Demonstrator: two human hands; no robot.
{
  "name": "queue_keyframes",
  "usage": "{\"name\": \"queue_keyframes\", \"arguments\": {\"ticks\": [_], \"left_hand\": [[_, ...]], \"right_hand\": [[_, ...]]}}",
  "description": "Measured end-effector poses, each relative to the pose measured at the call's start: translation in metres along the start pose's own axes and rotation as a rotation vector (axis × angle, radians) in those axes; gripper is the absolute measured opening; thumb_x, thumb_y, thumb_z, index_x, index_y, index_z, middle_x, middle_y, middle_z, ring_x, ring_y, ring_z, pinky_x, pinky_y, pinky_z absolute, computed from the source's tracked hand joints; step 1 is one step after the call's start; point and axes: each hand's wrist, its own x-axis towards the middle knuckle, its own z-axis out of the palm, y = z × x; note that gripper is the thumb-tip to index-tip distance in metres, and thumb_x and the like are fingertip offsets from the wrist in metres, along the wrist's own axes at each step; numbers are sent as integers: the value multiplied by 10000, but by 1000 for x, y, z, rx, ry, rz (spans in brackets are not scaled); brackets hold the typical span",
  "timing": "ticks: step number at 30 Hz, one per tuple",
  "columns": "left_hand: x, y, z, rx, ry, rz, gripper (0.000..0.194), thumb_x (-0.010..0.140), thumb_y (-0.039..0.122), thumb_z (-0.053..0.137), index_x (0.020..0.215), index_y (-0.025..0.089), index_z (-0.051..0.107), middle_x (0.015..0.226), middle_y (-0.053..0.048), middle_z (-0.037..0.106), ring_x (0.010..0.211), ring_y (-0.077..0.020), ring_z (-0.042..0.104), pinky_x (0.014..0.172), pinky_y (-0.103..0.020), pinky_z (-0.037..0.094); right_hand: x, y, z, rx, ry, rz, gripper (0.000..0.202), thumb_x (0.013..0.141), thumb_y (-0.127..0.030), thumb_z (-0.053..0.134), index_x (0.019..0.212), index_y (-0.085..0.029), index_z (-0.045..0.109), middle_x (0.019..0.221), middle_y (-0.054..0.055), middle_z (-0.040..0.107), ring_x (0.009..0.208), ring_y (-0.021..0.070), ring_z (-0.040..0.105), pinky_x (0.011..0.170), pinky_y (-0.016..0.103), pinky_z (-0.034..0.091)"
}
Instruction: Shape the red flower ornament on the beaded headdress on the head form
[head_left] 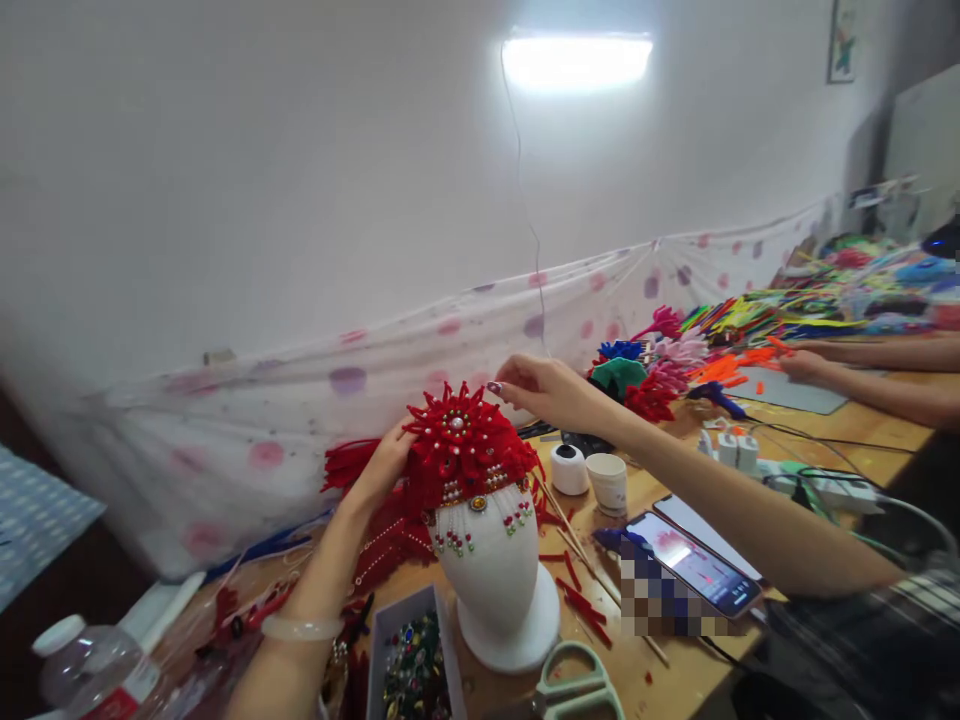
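A red headdress (469, 470) sits on a white mannequin head (487, 570). Its front bears a large red flower (452, 428) with pearl and green beads. A jewelled band with hanging bead strands crosses the forehead. My left hand (388, 462) holds the headdress at its left side, fingertips partly hidden behind the flower's petals. At the flower's upper right, my right hand (544, 390) is closed in a pinch, thumb and finger together near a petal tip. Whatever lies in that pinch is too small to make out.
A grey box of beads (451, 650), green-handled scissors (577, 690), a white cup (607, 485), phone (694, 560) and blue glue gun (622, 545) surround the stand. A plastic bottle (97, 665) is front left. Another person's hands (806, 365) work at right, with orange strips.
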Motion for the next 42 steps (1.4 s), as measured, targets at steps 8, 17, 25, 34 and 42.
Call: {"name": "queue_keyframes", "arguments": {"ticks": [8,17,25,34,42], "left_hand": [[-16,24,1,-97,1,-68,702,743,650,629,1273,201,533,1234,-107,657,1118,-273,629,956,-404,493],[-62,36,11,604,129,663,505,739,263,760,1192,272,539,1433,-84,464,1386,-273,391,1157,-518,310],[-72,44,28,1237,166,1045,204,761,179,748,928,268,670,1225,-55,597,1208,-260,487,1138,-620,258],[-61,43,28,1384,59,1122,242,784,163,693,971,314,665,1197,-19,634,1181,-246,502,1166,-575,180],[-60,36,27,1354,102,1214,196,801,154,672,951,278,647,1076,-6,680,1122,-196,547,1218,-508,125]], "right_hand": [[4,19,24,422,-273,99,448,863,-473,604,1169,-161,506,835,22,644,736,137,571,649,270,430],[32,5,25,345,-240,-45,448,767,-448,653,1109,-163,601,1059,72,634,918,187,567,814,330,441],[49,-2,34,328,-321,-109,712,677,-394,762,1280,-139,483,1166,103,577,1002,207,558,861,340,469],[56,-8,31,321,-447,-135,471,702,-271,694,1134,-134,566,873,24,620,783,147,555,681,277,430],[56,-10,29,346,-486,-108,441,692,-271,734,1087,-137,592,826,0,618,728,125,537,637,255,423]]}}
